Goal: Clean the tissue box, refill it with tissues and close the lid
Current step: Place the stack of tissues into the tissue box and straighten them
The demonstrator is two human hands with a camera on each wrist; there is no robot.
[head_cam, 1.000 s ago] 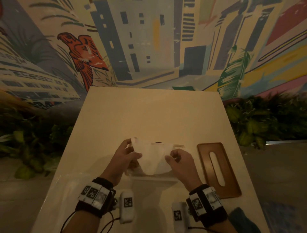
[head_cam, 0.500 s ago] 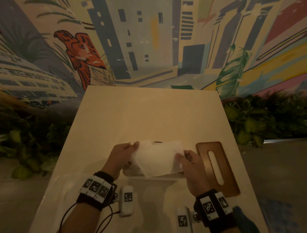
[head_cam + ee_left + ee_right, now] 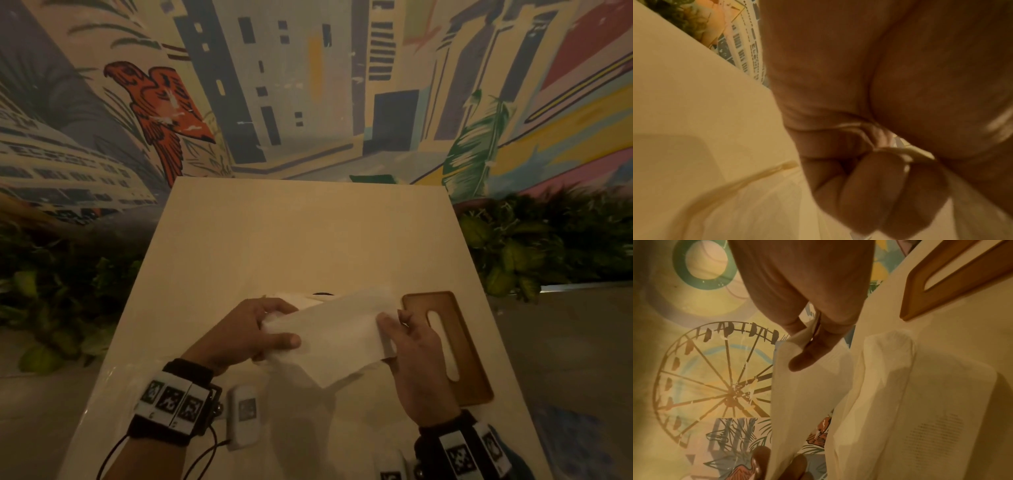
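Observation:
A white tissue sheet [image 3: 335,332] is stretched slantwise above the table between both hands. My left hand [image 3: 284,325] pinches its left end with thumb and curled fingers [image 3: 869,194]. My right hand [image 3: 392,317] pinches the right end between thumb and fingers [image 3: 807,356]. The wooden lid [image 3: 467,359] with its long slot lies flat just right of my right hand. In the right wrist view a pale wrapped tissue pack [image 3: 920,394] lies below the sheet. The tissue box is hidden behind the sheet and my hands.
The cream table [image 3: 308,233] runs away from me to a painted mural wall. Leafy plants stand along the left [image 3: 68,291] and right [image 3: 548,246] table edges. A crinkled clear wrapper [image 3: 756,203] lies under my left hand.
The sheet was small and bunched between my hands; it is now pulled out wide and tilted. My right hand moved right, toward the lid.

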